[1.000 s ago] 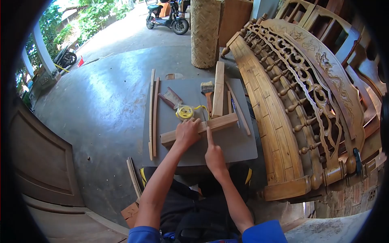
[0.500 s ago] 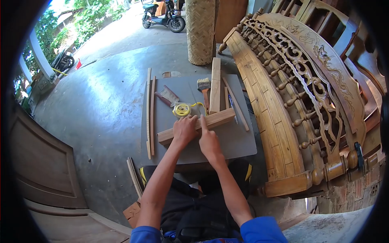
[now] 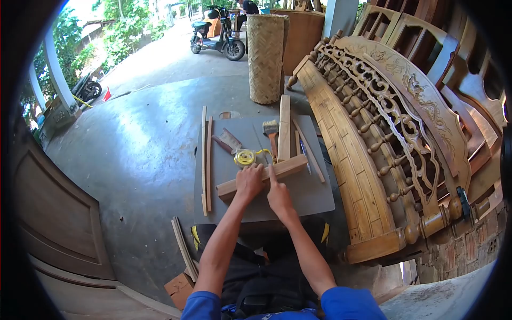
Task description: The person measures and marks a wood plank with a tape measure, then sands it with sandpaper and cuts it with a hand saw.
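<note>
Our wood block [image 3: 262, 175] lies across the table [image 3: 314, 194].
Behind it we see the tape measure [image 3: 245, 157]; thin strips [image 3: 206, 160] lie left.

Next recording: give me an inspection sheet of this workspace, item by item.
Surface: grey board on a concrete floor.
Job's things: wood block lying across the board; left hand presses on it, right hand points a finger onto it.
Clutter: yellow tape measure, paintbrush, upright plank, thin strips.
Grip: both hands bare, neither closed around anything.
Cables: nothing seen.
Surroundings: carved bench, woven column, scooter.
</note>
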Demonstrator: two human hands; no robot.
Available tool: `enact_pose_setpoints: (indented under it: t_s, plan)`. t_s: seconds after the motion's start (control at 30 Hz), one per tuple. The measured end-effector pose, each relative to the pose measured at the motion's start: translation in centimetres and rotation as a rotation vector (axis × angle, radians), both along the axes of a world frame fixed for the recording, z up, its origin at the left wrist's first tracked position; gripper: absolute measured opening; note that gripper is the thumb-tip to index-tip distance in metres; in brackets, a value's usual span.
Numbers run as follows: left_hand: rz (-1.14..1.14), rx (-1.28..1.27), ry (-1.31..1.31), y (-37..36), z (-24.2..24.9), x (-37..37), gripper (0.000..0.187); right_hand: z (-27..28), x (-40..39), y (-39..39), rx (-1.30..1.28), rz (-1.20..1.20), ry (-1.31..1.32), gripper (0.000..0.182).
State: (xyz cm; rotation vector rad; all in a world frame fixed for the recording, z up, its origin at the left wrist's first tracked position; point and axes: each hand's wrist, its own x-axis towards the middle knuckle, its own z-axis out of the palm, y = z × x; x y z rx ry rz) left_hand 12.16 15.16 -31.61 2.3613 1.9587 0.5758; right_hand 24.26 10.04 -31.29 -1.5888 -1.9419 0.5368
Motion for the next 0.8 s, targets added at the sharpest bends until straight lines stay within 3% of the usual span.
enact_pose_setpoints:
  t_s: [0.23, 0.43, 0.53, 0.8]
  plan:
    - [0.014, 0.137, 0.071, -0.5, -0.5, 0.3, 0.035, -1.0, 6.9, -16.5, -0.164, 0.040, -0.083, 0.073]
    - [-0.042, 0.360, 0.214, -2.7, -2.9, 1.0, 0.029, 0.6, 9.5, -17.6, 0.179, -0.103, 0.085, 0.059]
    - [-0.046, 0.316, 0.186, -3.4, -2.8, 1.3, 0.039, 0.1, 9.4, -17.3, -0.002, -0.117, 0.085, 0.056]
    - [-0.087, 0.256, 0.173, -3.1, -2.2, 0.7, 0.029, -2.9, 8.2, -17.1, -0.089, 0.018, 0.085, 0.062]
